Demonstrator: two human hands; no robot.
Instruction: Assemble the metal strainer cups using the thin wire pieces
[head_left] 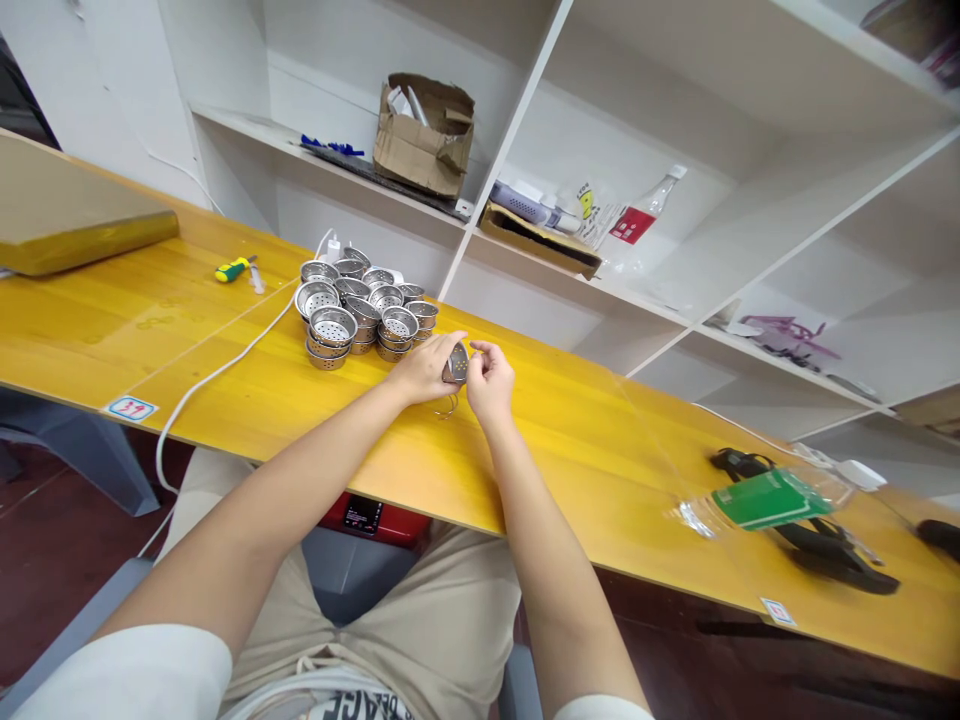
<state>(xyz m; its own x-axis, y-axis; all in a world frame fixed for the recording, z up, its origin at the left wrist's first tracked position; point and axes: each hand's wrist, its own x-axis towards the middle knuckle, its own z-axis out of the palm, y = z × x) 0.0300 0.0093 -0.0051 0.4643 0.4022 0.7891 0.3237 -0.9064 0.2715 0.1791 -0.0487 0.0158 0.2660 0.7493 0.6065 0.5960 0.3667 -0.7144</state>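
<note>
My left hand [424,371] is closed around a small perforated metal strainer cup [458,364], tilted so that its holed face turns toward my right hand. Curled fingers of my right hand [490,382] are at the cup's right edge; what they pinch, if anything, is hidden. Below the cup a thin wire loop [448,406] shows near the tabletop, and I cannot tell whether it is joined to the cup. Just left of my hands stand several stacks of the same metal strainer cups [333,328].
A yellow-green screwdriver [232,269] lies at the left beside a white cable [225,362] crossing the yellow table [570,440]. A flat cardboard box [82,215] is far left. Toward the right lie a green-labelled bottle [772,500] and black straps [832,560]. White shelves [600,310] rise behind.
</note>
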